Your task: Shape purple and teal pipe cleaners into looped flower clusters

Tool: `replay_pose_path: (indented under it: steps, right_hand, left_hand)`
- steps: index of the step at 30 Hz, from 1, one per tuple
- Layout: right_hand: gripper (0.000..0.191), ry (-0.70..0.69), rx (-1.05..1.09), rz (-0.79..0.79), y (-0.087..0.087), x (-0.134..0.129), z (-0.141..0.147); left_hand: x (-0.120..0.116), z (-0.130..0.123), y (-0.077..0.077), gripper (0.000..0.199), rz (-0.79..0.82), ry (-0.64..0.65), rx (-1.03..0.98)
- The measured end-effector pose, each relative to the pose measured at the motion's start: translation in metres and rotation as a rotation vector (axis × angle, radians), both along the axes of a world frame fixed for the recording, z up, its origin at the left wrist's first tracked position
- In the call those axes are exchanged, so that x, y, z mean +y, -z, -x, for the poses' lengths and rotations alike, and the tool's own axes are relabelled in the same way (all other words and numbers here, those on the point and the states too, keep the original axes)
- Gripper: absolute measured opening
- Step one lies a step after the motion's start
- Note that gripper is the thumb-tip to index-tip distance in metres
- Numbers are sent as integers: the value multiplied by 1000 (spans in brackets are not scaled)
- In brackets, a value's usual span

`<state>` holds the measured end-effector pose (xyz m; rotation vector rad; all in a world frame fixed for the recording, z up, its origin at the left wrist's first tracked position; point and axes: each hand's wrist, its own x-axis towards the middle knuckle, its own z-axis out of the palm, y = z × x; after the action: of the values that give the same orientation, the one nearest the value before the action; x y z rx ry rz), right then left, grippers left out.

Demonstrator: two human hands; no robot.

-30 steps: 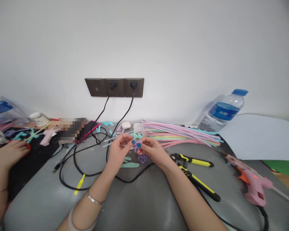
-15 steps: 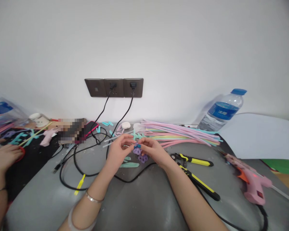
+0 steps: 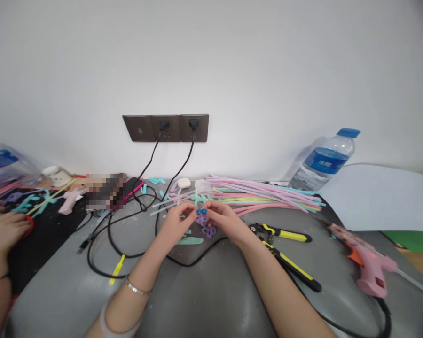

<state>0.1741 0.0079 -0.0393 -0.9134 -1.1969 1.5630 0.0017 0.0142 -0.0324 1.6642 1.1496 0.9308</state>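
My left hand and my right hand meet over the grey table, thumbs side by side and fingertips pinched together. Blue shows on both thumb tips, apparently nails. Between them is a small curled purple pipe cleaner piece, mostly covered by the fingers. Just below it lies another looped purple pipe cleaner. Mint-green pipe cleaner pieces rest beside my left wrist, and a bent mint one sits behind the fingertips.
A bundle of pastel pipe cleaners lies along the wall. To the right are yellow-black pliers, a pink glue gun and a water bottle. Black cables loop at left. Another person's hand holds red-handled scissors.
My left fingers have lowered slightly and closed in, so both thumb tips now meet side by side. The purple piece between them has shifted a little. The view has moved slightly.
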Motion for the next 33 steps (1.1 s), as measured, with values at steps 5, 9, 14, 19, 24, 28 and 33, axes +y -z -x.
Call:
replay_pose_path:
  steps: [5, 9, 14, 19, 24, 28, 33]
  right_hand:
    - [27, 84, 55, -45, 4, -2, 11]
    - [27, 177, 199, -18, 10, -4, 24]
    - [27, 246, 339, 12, 11, -7, 34]
    - [29, 167, 337, 129, 7, -4, 27]
    - [31, 176, 254, 150, 6, 0, 17]
    - [32, 173, 232, 131, 2, -2, 17]
    - [34, 159, 238, 122, 0, -4, 20]
  left_hand:
    - [-3, -5, 1, 19, -100, -96, 3]
    - [-5, -9, 2, 18, -97, -148, -78]
    - [-6, -10, 4, 21, -79, -169, -168]
    - [-3, -7, 7, 23, 18, -152, -208]
    - [-2, -7, 6, 29, 165, -119, -239]
    - [-3, -6, 4, 25, 132, -79, -157]
    - [-3, -6, 3, 18, 34, -141, -151]
